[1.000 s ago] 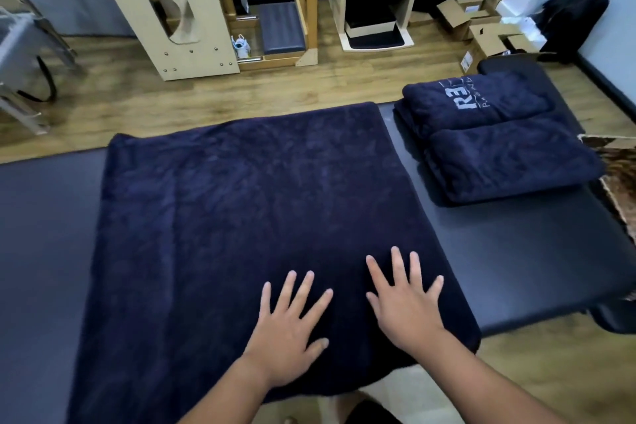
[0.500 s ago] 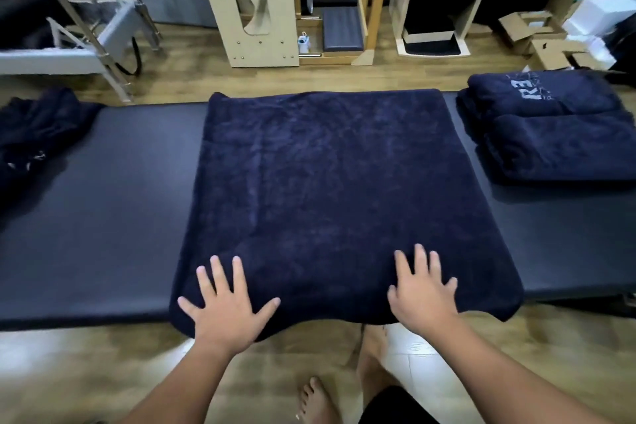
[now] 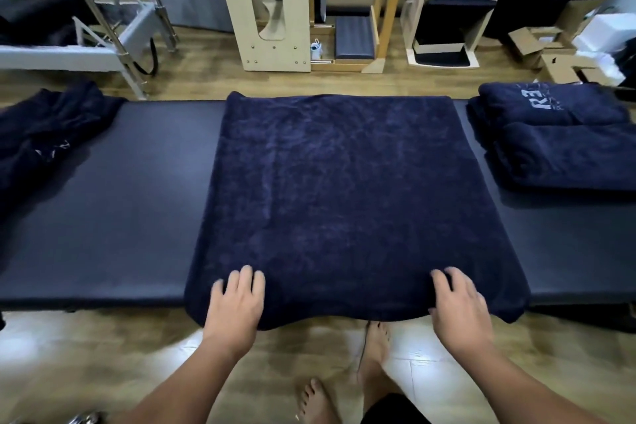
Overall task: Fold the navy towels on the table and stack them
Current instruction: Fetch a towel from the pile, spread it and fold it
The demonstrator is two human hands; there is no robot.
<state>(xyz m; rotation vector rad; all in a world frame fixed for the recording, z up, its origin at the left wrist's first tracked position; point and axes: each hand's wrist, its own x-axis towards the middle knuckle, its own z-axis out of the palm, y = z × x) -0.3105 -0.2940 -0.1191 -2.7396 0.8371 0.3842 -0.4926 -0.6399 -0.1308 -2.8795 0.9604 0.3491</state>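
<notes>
— Where is the towel being worked on?

— The spread navy towel [image 3: 344, 203] lies flat across the middle of the black tabletop [image 3: 113, 217], reaching from the far edge to the near edge, where its hem hangs just over the side in a wavy line.

— And the person's hands?

— Both are on the near edge of that towel. The left hand [image 3: 237, 303] sits toward the towel's near left corner, the right hand [image 3: 459, 305] toward its near right corner, well apart from each other.

— How do the fingers lie?

— The left hand's fingers [image 3: 247, 280] are bent, tips pressed down into the cloth; the right hand's fingers [image 3: 447, 280] curl the same way. Whether the thumbs have gone under the hem to pinch it cannot be told, since the backs of the hands hide them.

— Any towels already done?

— Two folded towels [image 3: 564, 155] sit at the right end of the tabletop, just beside the spread one but not touching it. The farther one [image 3: 550, 103] carries pale lettering and rests partly behind the nearer.

— And the left end?

— A crumpled heap of navy towels [image 3: 44, 134] lies there, well apart from the spread towel.

— Anything else near?

— The person's bare feet [image 3: 375, 351] stand on the floor below the hanging hem, and wooden exercise frames [image 3: 265, 7] stand on the floor beyond the tabletop.
</notes>
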